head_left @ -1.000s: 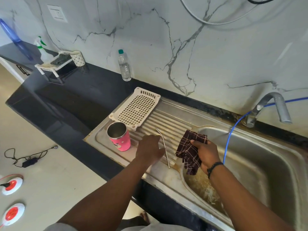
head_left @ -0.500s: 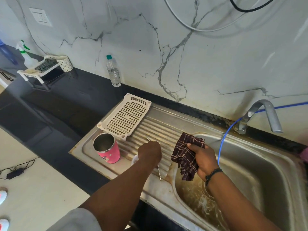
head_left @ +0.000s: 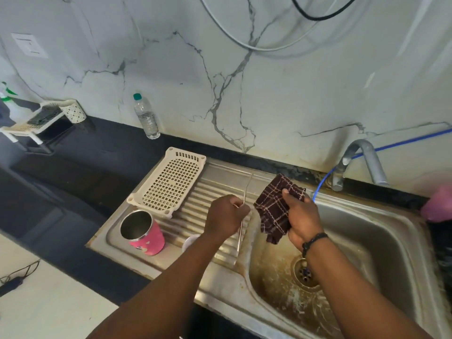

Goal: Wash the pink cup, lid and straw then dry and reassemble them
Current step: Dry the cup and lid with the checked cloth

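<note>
The pink cup (head_left: pixel 146 231) with a steel inside stands upright and open on the steel drainboard (head_left: pixel 215 177), left of my hands. My left hand (head_left: pixel 226 216) pinches the thin metal straw (head_left: pixel 246 189), which is lifted off the drainboard and runs up past my fingers and down below them. My right hand (head_left: pixel 302 216) grips a dark checked cloth (head_left: pixel 272 211) just right of the straw, over the sink's left rim. A pale round piece, likely the lid (head_left: pixel 190 241), peeks out under my left forearm on the drainboard.
A cream perforated tray (head_left: pixel 168 182) lies upside down at the drainboard's back left. The stained sink basin (head_left: pixel 367 253) has a drain (head_left: pixel 305 272), a steel tap (head_left: pixel 362 162) and a blue hose (head_left: pixel 320 184). A water bottle (head_left: pixel 146 117) stands by the wall.
My left hand has closed on the straw and lifted it from the drainboard. My right hand with the cloth has risen and come closer to it.
</note>
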